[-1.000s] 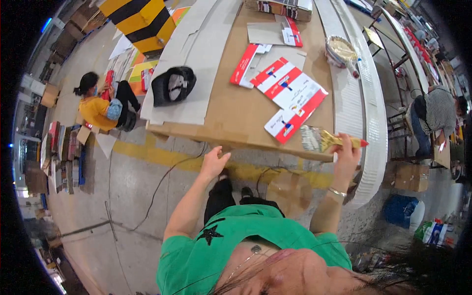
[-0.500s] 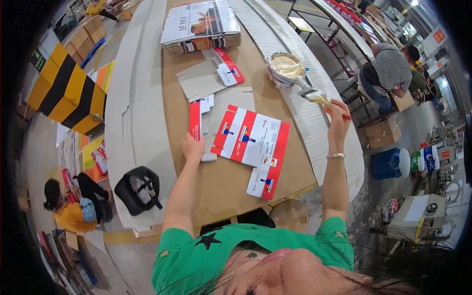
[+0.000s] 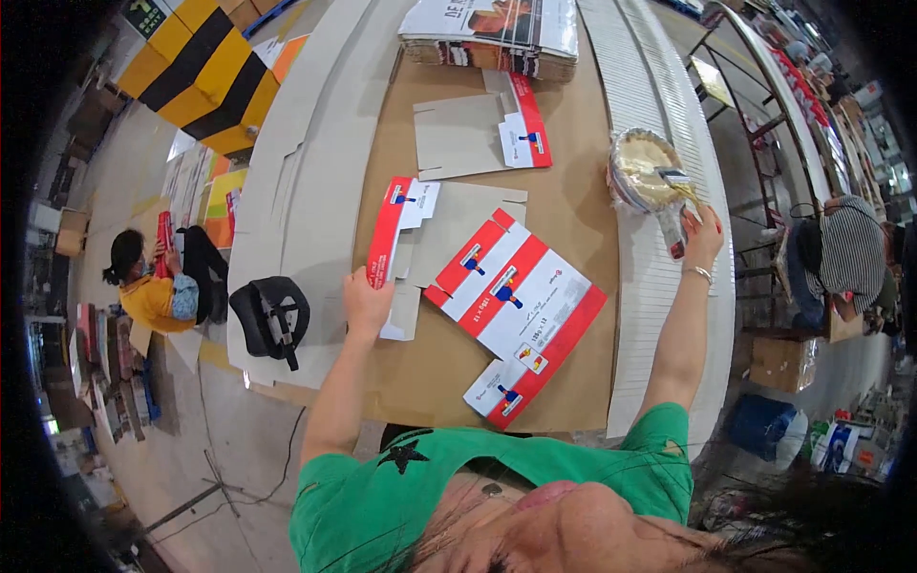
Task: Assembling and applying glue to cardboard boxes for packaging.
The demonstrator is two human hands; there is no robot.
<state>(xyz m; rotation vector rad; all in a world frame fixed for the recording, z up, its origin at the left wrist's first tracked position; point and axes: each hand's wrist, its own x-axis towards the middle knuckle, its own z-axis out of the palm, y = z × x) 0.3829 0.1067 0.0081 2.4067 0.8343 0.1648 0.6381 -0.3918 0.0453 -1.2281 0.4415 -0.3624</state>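
Observation:
My left hand (image 3: 368,304) is closed on the red edge of a flat carton blank (image 3: 387,229), whose grey inside lies partly under another blank. That second blank, a red-and-white printed carton (image 3: 535,301), rests printed side up between my hands. My right hand (image 3: 703,235) grips a paintbrush (image 3: 682,185), its head over the cream-coloured paste in a plastic-wrapped tub (image 3: 619,181). A pale strip with a red end hangs beside that hand; I cannot make out what it is. Another carton blank (image 3: 457,138) lies farther off, grey side up with a red printed edge.
Brown board (image 3: 564,401) covers the table's middle, flanked by grey cardboard sheets (image 3: 296,181). A stack of printed sheets (image 3: 487,43) stands at the far end. A black cap (image 3: 267,320) lies at left. Seated people (image 3: 158,286) are on both sides, beyond the table.
My right hand has brought the brush to the tub, and its head is now over the paste. My left hand stays on the carton blank's edge. The whole view has shifted.

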